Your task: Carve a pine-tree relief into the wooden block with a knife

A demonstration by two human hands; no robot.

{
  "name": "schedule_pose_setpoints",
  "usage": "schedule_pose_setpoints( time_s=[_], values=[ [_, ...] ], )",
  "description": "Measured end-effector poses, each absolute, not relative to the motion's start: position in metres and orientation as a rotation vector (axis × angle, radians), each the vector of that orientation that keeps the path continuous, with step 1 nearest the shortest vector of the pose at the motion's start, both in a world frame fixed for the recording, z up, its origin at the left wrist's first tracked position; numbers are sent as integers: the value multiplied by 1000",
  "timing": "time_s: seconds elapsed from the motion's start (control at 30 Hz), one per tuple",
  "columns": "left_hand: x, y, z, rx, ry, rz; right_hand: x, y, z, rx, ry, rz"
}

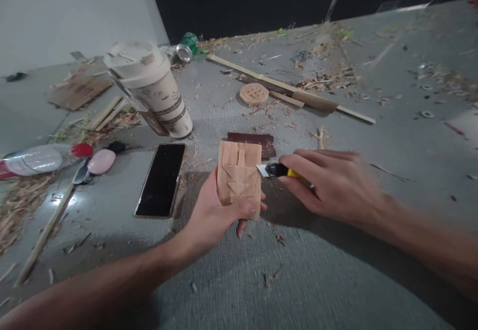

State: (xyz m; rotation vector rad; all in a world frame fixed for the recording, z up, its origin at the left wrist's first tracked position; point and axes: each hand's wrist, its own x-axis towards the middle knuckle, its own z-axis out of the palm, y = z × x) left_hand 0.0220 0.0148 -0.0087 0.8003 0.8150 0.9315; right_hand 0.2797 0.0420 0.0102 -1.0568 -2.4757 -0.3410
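Observation:
My left hand is wrapped round the lower part of a small wooden block, with the thumb across its front. A raised shape like a downward arrow is carved on the block's face. My right hand, slightly blurred, is closed round a yellow and black utility knife. The knife's bare blade points left and lies at the block's right edge; whether it touches the wood I cannot tell. Behind the block is a dark brown strip on the grey surface. A phone with a black screen lies left of my left hand.
A tall lidded paper cup stands behind the phone. At left lie a clear bottle with a red cap and a long stick. Farther back are a carved wooden disc, long wood strips, a green can and scattered shavings.

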Motion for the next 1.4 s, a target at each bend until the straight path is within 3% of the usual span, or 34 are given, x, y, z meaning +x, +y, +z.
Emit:
schedule_pose_setpoints(
  time_s=[1.0, 1.4],
  values=[
    [23, 12, -14, 932, 964, 1019, 275, 39, 7, -1122, -2484, -290],
    [23, 18, -18, 928, 1009, 1132, 270, 37, 2, -1032, -2532, -97]
  ],
)
